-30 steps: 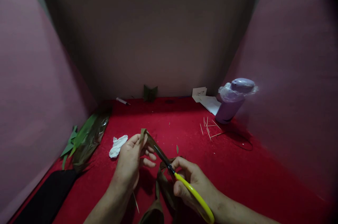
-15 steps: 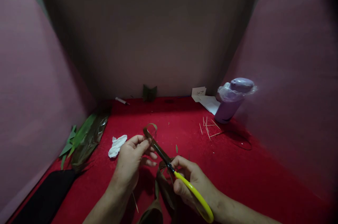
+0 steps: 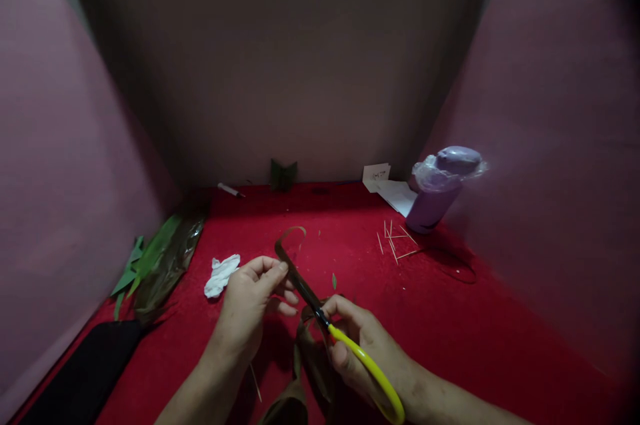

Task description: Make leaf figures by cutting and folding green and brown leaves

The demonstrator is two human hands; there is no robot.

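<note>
My left hand (image 3: 250, 298) pinches a thin brown strip (image 3: 295, 276) between thumb and index finger, its other fingers loosely spread. The strip's free end curls up beyond the fingertips. Yellow-handled scissors (image 3: 367, 365) are held in my right hand (image 3: 367, 338), their dark blades pointing up and left along the strip. Below the blades a wider brown leaf-like piece (image 3: 317, 361) hangs in folds by my right fingers. Another rolled brown piece (image 3: 287, 405) is at the bottom edge. How far the blades are apart cannot be made out.
Green leaves (image 3: 155, 251), a plastic bag (image 3: 170, 271) and a black item (image 3: 87, 371) lie left. White tissue (image 3: 221, 275) is beside my left hand. A syringe (image 3: 229, 189) and folded leaf (image 3: 283, 175) are behind; sticks (image 3: 395, 241), papers (image 3: 395, 196) and a purple container (image 3: 433, 208) are right.
The curled free end of the strip has shifted slightly to the right and up, and its loop is wider. Both hands have stayed nearly in place.
</note>
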